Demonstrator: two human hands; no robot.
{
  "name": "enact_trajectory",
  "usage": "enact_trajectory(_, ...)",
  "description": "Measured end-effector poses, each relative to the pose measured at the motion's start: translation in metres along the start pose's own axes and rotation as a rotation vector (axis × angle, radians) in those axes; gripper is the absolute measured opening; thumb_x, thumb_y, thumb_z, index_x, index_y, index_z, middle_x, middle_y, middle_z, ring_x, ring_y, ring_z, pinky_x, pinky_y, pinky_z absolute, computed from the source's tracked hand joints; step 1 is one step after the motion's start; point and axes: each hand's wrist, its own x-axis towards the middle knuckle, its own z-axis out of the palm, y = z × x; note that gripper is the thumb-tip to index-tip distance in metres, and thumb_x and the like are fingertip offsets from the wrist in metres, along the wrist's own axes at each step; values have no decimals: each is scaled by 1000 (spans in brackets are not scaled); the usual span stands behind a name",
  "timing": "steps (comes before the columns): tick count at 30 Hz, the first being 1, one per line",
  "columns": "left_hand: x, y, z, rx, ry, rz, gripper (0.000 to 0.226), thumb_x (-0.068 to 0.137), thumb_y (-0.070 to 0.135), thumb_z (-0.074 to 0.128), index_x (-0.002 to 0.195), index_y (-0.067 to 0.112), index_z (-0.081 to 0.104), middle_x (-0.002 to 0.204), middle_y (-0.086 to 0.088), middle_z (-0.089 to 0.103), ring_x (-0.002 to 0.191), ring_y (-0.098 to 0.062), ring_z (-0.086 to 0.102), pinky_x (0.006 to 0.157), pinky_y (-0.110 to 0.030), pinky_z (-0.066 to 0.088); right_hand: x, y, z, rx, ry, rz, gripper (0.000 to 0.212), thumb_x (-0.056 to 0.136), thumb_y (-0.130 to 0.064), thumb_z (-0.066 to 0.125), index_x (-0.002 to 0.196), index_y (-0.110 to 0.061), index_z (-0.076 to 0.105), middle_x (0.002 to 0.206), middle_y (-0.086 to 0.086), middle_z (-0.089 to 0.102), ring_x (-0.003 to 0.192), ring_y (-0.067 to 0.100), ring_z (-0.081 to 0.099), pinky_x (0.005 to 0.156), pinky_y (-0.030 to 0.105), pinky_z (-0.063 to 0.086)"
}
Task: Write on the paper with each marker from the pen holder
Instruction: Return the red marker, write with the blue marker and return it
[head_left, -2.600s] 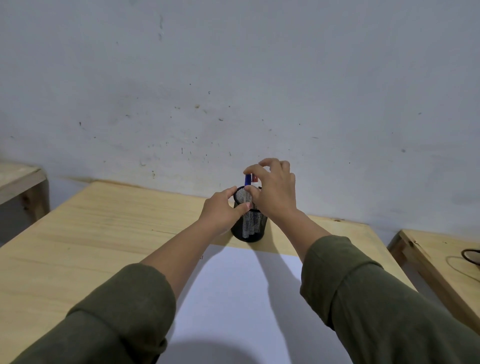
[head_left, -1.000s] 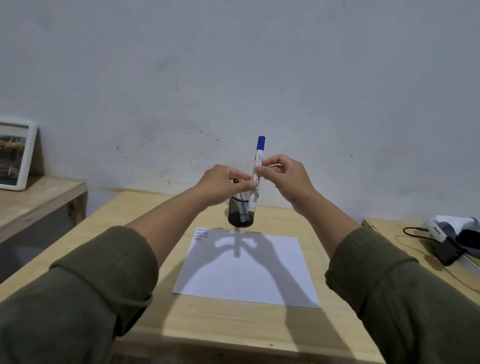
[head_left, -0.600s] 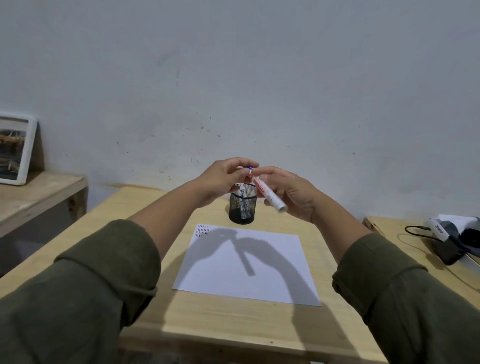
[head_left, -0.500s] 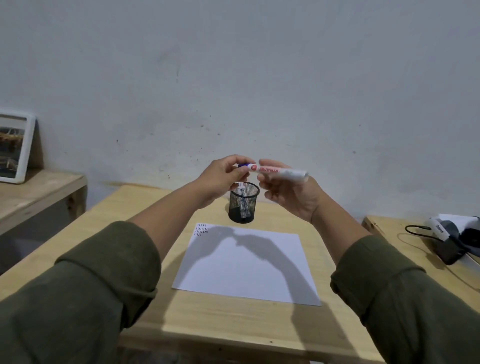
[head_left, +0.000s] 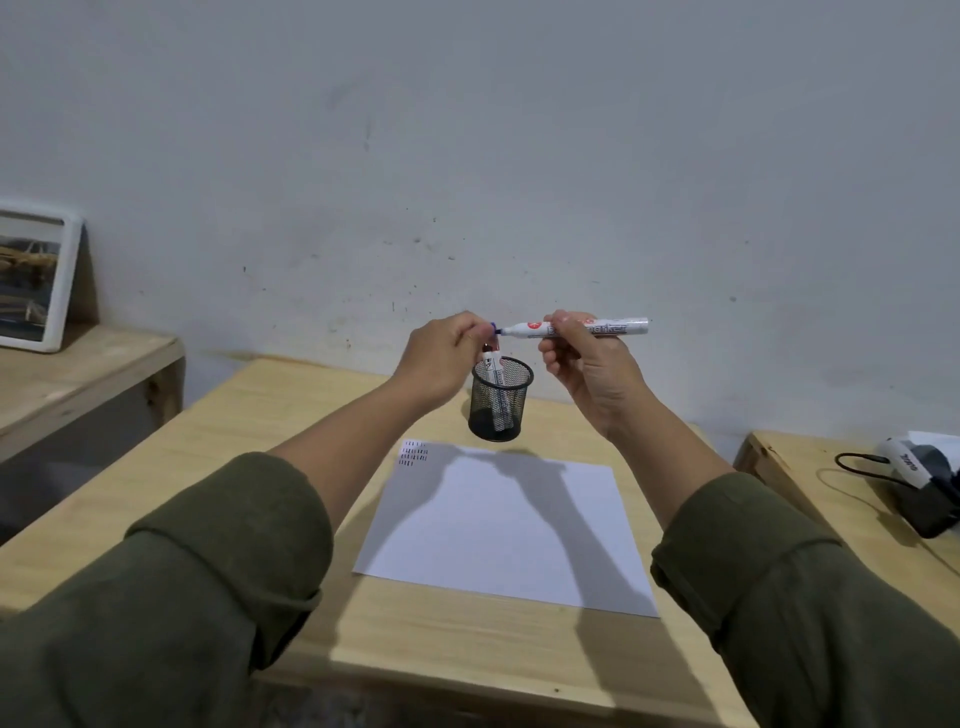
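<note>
My right hand (head_left: 587, 364) holds a white marker (head_left: 608, 327) level in the air, its bared blue tip pointing left. My left hand (head_left: 441, 358) is closed on the marker's blue cap (head_left: 492, 328), which has come just off the tip. Below both hands a black mesh pen holder (head_left: 500, 399) stands on the wooden table (head_left: 249, 415), with another white marker (head_left: 496, 387) leaning inside it. A white sheet of paper (head_left: 514, 525) lies in front of the holder, with several short dark strokes in its far left corner.
A framed picture (head_left: 34, 280) leans on the wall on a low wooden shelf at the left. At the right, a second wooden table (head_left: 841, 499) carries a black device with a cable (head_left: 924, 483). The grey wall stands close behind the holder.
The marker was lifted out of the holder, swung from upright to level, and its cap has separated from the tip in my left hand. The view has pulled back from the table.
</note>
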Motion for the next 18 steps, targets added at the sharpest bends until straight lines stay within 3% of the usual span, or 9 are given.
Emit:
enact_trajectory(4, 1, -33, -24, -150, 68, -147, 22, 94, 27, 45, 92, 18, 65, 73, 6, 58, 72, -10, 54, 71, -26, 40, -2, 1, -11, 50, 57, 10, 14, 91, -12, 56, 79, -11, 62, 61, 2, 63, 53, 9, 55, 51, 16, 46)
enact_trajectory(7, -8, -63, -35, -60, 109, -218, 19, 90, 30, 54, 98, 23, 69, 92, 6, 65, 93, -14, 57, 83, -25, 40, -5, 12, -12, 46, 59, 73, 12, 90, -11, 56, 82, -10, 63, 58, 2, 63, 52, 10, 55, 49, 16, 45)
enact_trajectory(9, -21, -81, -37, -13, 140, -263, 20, 87, 28, 59, 102, 20, 70, 97, 5, 66, 94, -12, 56, 83, -21, 38, -8, 26, -6, 27, 38, 119, 11, 90, -12, 56, 85, -11, 65, 61, 3, 64, 53, 11, 55, 49, 17, 44)
enact_trajectory(14, -48, -122, -34, 1, 170, -393, 18, 79, 16, 68, 96, 18, 65, 76, 3, 57, 76, -17, 55, 61, -17, 40, -14, 65, 13, -3, -9, 224, 11, 91, -14, 55, 87, -9, 64, 64, 4, 62, 53, 10, 56, 49, 17, 43)
enact_trajectory(18, -51, -138, -31, -25, 227, -436, 13, 77, 2, 62, 84, 12, 65, 67, 2, 50, 58, -10, 48, 43, -2, 37, -12, 91, 23, -4, 11, 289, 10, 90, -14, 57, 90, -7, 64, 64, 4, 64, 51, 9, 58, 48, 16, 45)
